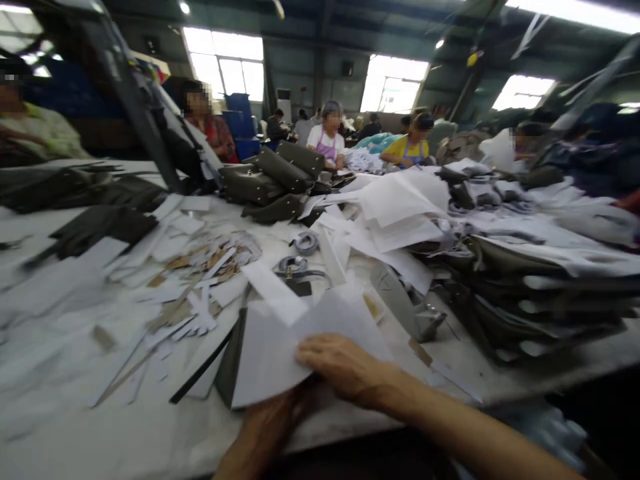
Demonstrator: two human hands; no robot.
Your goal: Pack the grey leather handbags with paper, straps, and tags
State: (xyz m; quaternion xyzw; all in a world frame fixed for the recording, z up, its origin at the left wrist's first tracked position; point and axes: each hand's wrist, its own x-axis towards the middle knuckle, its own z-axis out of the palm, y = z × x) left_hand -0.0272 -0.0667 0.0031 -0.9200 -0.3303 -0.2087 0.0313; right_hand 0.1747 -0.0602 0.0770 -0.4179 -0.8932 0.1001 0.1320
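Observation:
A white sheet (280, 343) lies over a dark olive piece (233, 363), whose edge shows on the left. My right hand (340, 367) has its fingers on top of the sheet at its near edge, closed over it; the thumb side is hidden. Beneath the same edge is my left hand (273, 420), blurred, its fingers hidden under the sheet. A narrow white strip (275, 290) rests across the sheet's far edge. To the left, a thin black strip (203, 367) sticks out towards the table's front.
Paper and brown scraps (215, 260) litter the left of the table (125, 440). Coiled grey straps (305, 243) lie ahead. Stacked dark pieces (540, 300) stand at right, dark bags (275, 173) at the back. A metal post (135, 113) rises at left. Several people sit beyond.

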